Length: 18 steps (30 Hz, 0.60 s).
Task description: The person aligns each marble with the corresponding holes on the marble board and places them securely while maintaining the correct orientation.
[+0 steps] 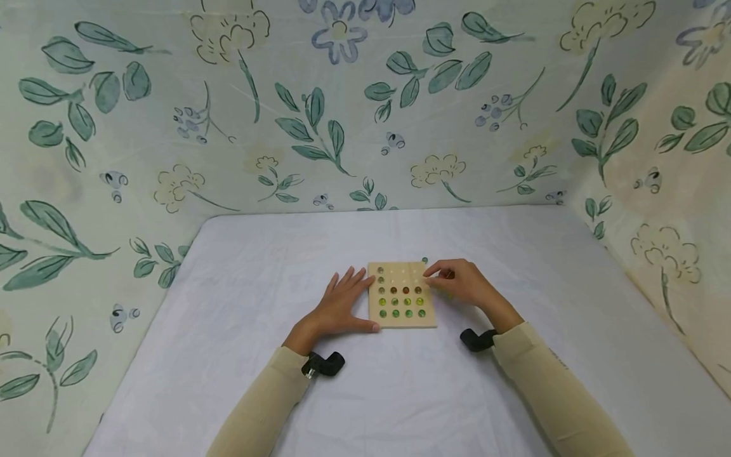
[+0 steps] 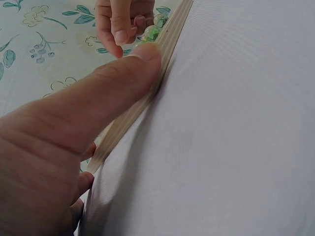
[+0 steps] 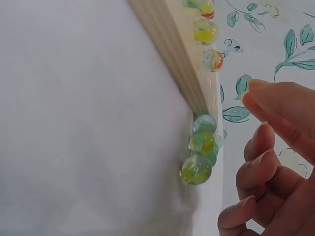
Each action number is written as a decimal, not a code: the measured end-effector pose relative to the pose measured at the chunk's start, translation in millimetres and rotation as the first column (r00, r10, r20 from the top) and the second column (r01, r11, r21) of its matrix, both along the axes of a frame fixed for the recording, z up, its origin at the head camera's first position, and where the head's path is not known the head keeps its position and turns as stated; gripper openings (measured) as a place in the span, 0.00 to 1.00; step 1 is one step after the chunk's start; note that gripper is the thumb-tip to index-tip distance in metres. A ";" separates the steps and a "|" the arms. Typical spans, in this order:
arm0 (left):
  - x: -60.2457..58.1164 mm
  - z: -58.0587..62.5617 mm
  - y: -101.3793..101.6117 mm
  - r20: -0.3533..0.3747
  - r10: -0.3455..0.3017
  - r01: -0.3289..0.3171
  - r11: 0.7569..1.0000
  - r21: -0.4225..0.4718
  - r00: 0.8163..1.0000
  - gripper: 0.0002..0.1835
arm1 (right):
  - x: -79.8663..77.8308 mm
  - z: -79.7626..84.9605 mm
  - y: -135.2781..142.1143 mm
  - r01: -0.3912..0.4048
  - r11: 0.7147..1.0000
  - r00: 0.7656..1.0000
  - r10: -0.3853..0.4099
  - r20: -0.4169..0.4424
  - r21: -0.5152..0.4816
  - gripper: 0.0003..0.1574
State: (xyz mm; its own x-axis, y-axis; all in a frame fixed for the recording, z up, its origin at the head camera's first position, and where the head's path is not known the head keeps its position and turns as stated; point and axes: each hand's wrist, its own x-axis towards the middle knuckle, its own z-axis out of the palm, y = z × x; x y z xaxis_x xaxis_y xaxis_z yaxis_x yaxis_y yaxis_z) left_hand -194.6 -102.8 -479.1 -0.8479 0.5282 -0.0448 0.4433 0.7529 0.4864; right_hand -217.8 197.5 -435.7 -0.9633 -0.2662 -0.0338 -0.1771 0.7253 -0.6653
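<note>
A square wooden board with rows of small hollows lies flat on the white cloth. Glass marbles fill its front rows, green nearest, then yellow-green, then mostly brownish; behind these, marbles sit only in the left column. My left hand rests on the board's left side with fingers spread, its thumb against the front edge. Over the right edge is my right hand, thumb and forefinger tips together, other fingers curled. I cannot tell whether a marble is between those tips.
Several loose marbles lie on the cloth beside the board's right side, below the right hand. Another marble sits just behind the far right corner. White cloth covers the table; a floral curtain hangs behind it.
</note>
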 end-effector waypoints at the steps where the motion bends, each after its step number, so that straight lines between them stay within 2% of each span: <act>1: -0.1 0.1 0.0 -0.002 0.000 0.000 1.000 0.000 1.000 0.58 | -0.4 1.1 1.5 0.001 1.000 1.000 -0.001 -0.002 0.004 0.10; 11: -0.3 2.1 -0.1 -0.005 0.003 -0.004 1.000 -0.016 1.000 0.58 | -5.1 2.8 16.4 0.055 0.998 0.998 -0.056 0.015 0.032 0.12; 18: 0.3 2.1 0.4 0.004 0.002 -0.002 1.000 -0.023 1.000 0.59 | -6.1 -3.3 25.1 0.054 0.998 0.999 -0.054 -0.002 0.027 0.13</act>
